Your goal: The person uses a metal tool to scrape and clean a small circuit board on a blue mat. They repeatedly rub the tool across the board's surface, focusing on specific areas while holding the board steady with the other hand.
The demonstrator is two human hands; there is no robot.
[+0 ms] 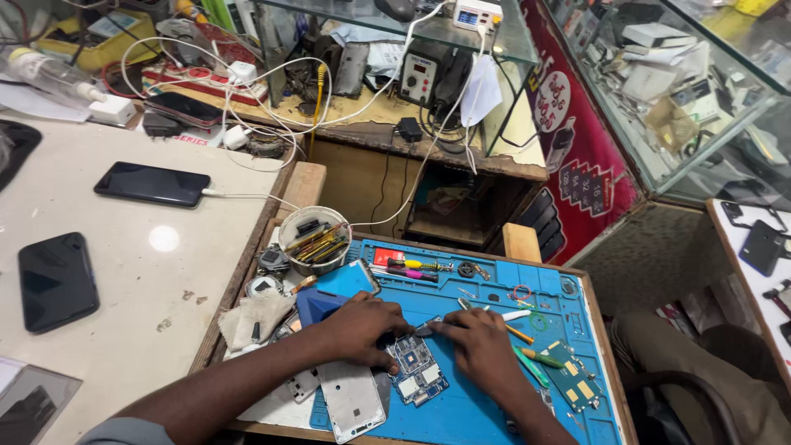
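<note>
A blue phone circuit board [418, 369] lies on the blue work mat [461, 412]. My left hand [362, 328] rests on the board's upper left edge, fingers curled down and pressing on it. My right hand [482, 350] is just right of the board and pinches a thin metal tool [427, 330] whose tip meets the board's top. A white phone frame [353, 400] lies below my left hand. A second green-and-blue board [574, 381] sits to the right.
A round tin of tools [314, 239] stands at the mat's back left, with screwdrivers [416, 269] beside it. Two dark phones [152, 184] [56, 280] lie on the white counter at left. A soldering station [418, 78] and cables sit behind. A glass display case [684, 91] is at right.
</note>
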